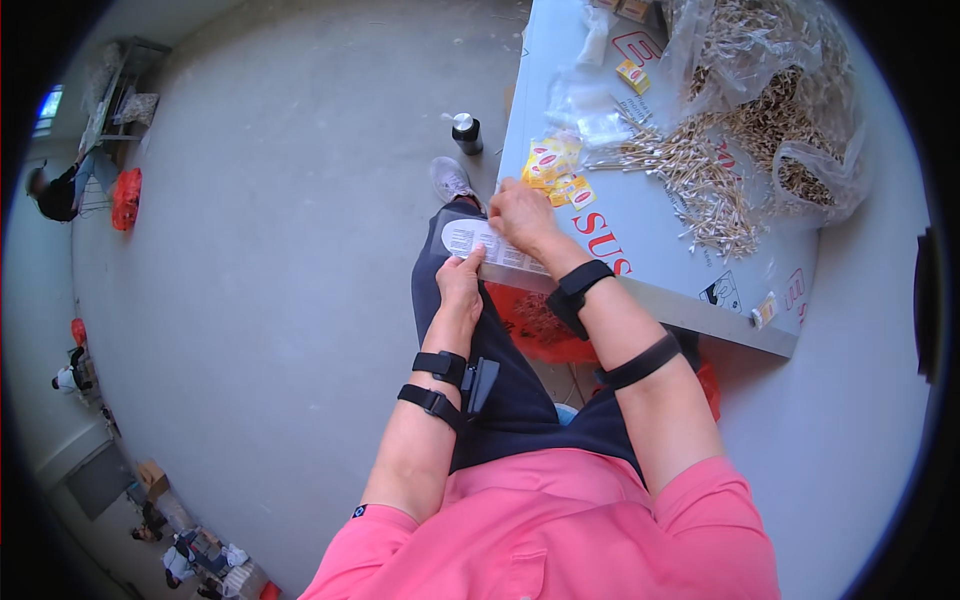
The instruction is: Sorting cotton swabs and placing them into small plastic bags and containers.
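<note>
My left hand (461, 288) grips a white, rounded-end sheet with small printed blocks (462, 237), thumb on top. The sheet lies over my thigh at the table's left edge. Just above its right part is my right hand (522, 214), fingers bent and drawn together; whatever is between the fingertips is too small to tell. Beside that hand, yellow-and-white printed cards (552, 160) lie in a loose pile on the table. Farther right spreads a heap of loose cotton swabs (705, 185) with wooden sticks.
Clear plastic bags (590, 108) and a small yellow box (632, 76) lie on the table (660, 265). A big clear bag of swabs (765, 60) fills the far right. A red bag (540, 325) sits beneath the table. On the floor stands a dark bottle (466, 133).
</note>
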Demonstrator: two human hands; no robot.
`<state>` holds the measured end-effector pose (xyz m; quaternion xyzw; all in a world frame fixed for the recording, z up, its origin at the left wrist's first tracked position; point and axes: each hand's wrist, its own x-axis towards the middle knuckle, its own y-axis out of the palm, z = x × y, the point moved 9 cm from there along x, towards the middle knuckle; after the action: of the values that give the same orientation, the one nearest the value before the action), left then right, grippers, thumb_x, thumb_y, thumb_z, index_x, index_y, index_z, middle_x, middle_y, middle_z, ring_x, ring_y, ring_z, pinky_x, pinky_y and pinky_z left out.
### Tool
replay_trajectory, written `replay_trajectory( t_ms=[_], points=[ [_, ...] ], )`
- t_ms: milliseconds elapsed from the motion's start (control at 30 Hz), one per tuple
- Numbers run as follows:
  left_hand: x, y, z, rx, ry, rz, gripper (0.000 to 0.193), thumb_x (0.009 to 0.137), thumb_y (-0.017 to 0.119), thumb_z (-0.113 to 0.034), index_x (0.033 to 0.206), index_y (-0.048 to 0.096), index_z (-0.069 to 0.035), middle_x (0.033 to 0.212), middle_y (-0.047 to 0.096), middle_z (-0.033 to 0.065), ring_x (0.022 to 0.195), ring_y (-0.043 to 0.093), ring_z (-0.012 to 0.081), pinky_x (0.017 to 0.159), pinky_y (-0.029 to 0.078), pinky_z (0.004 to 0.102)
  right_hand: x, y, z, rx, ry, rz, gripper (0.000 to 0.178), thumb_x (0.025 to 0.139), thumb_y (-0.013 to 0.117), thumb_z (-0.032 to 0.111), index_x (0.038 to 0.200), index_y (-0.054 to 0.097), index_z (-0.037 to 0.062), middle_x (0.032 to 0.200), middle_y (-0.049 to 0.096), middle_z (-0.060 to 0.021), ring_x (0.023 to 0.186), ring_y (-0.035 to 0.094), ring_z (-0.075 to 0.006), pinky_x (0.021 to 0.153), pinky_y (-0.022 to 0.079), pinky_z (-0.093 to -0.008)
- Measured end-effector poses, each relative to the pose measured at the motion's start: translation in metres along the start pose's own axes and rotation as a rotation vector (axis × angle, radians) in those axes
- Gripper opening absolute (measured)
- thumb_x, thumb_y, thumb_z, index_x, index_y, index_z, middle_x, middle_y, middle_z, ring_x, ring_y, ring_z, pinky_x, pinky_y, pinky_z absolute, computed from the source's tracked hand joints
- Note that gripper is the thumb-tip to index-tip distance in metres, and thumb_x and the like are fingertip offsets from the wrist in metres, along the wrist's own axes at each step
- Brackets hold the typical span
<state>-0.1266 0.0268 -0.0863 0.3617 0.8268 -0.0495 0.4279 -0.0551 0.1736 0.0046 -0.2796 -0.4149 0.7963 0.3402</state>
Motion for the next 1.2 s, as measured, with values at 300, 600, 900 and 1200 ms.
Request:
replay_trajectory(
  t_ms=[300, 600, 900, 1200],
  points=[
    [0.019, -0.011, 0.008, -0.185, 0.177, -0.085, 0.016, 0.095, 0.065, -0.005, 0.108, 0.062, 0.003, 0.107, 0.067, 0.0100, 0.098, 0.065, 0.0189, 0.091, 0.051, 0.0310, -0.080, -0.054, -0.046, 0.284, -0.057, -0.464, 0.009, 0.080, 0.065, 0.002, 0.089, 0.063, 0.0022, 0.092, 0.062, -0.0162, 0.091, 0.061, -0.0369, 0.079, 0.049, -0.0432],
    [-0.087, -0.021, -0.034, 0.424, 0.509, -0.194, 0.051, 0.100, 0.057, -0.015, 0.143, 0.036, 0.003, 0.133, 0.055, 0.0103, 0.122, 0.053, 0.0199, 0.106, 0.040, 0.0327, -0.244, -0.086, -0.145, 0.289, 0.507, -0.817, 0.006, 0.092, 0.061, 0.008, 0.096, 0.062, 0.0034, 0.091, 0.060, -0.0144, 0.084, 0.062, -0.0347, 0.073, 0.049, -0.0436],
    [-0.127, 0.253, 0.014, 1.075, 0.844, 0.493, 0.029, 0.086, 0.067, -0.004, 0.113, 0.060, -0.005, 0.105, 0.060, 0.0132, 0.076, 0.063, 0.0251, 0.070, 0.051, 0.0358, -0.230, -0.126, -0.243, 0.078, 0.838, -0.855, 0.017, 0.084, 0.072, 0.016, 0.087, 0.059, 0.0058, 0.089, 0.059, -0.0101, 0.079, 0.063, -0.0289, 0.067, 0.050, -0.0406],
    [-0.093, 0.323, 0.058, 1.496, 1.102, 0.550, 0.015, 0.086, 0.066, -0.009, 0.097, 0.057, -0.007, 0.097, 0.057, 0.0098, 0.089, 0.063, 0.0330, 0.074, 0.052, 0.0430, -0.257, -0.114, -0.242, 0.243, 0.611, -0.823, 0.011, 0.082, 0.070, 0.002, 0.089, 0.062, 0.0051, 0.083, 0.058, -0.0075, 0.071, 0.062, -0.0243, 0.063, 0.049, -0.0363]
  ],
)
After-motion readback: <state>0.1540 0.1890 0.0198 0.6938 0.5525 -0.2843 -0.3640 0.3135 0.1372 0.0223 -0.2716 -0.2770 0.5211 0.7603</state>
